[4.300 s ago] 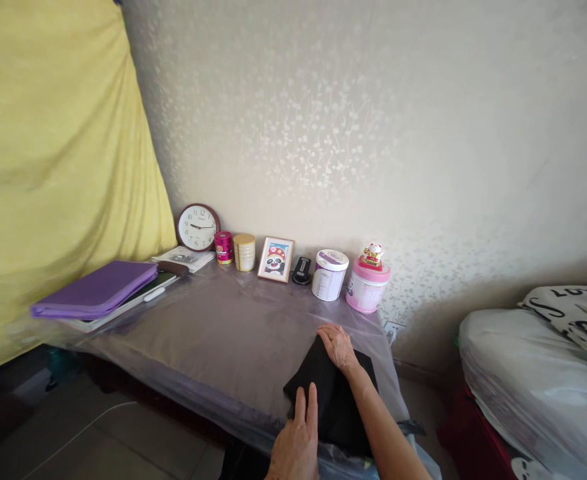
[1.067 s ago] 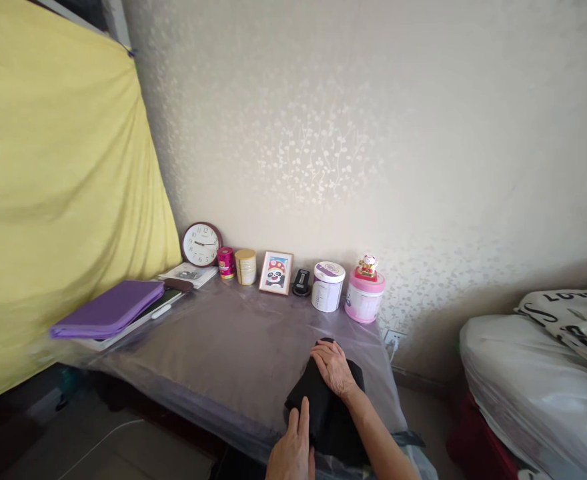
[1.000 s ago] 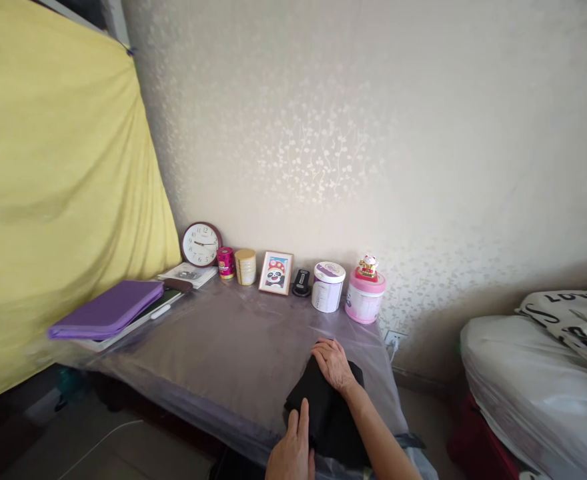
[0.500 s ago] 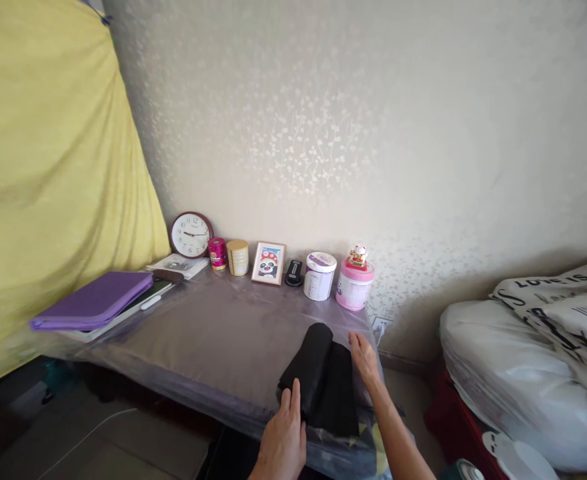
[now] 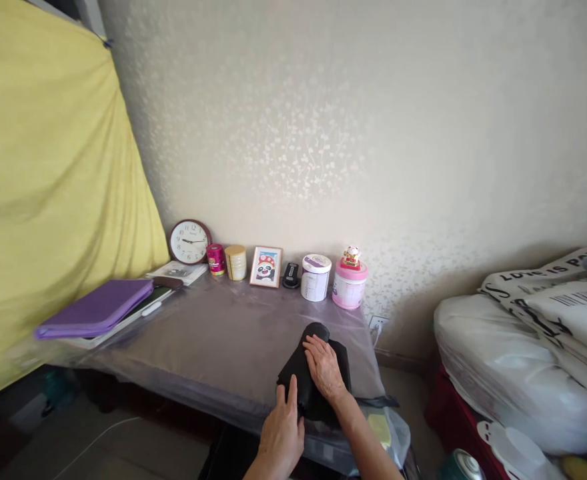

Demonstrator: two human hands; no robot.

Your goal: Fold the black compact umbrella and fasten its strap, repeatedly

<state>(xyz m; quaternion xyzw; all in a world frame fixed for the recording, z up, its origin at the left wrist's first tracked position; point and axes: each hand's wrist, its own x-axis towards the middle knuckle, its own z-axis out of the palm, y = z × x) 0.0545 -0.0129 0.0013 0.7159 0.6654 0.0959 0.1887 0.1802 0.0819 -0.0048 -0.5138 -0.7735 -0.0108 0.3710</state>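
The right hand (image 5: 325, 368) hides the middle of the black cloth (image 5: 315, 331), and the left hand (image 5: 281, 440) covers part of its near side. Both forearms run off the bottom edge. At lower right, the bottom edge cuts off a green can (image 5: 461, 467) and a yellow object (image 5: 579, 469), too little of which shows to name. The print on the white tub (image 5: 315, 285) is too small to read, and the small black device (image 5: 291, 275) beside the picture frame (image 5: 265, 267) is too small to identify.
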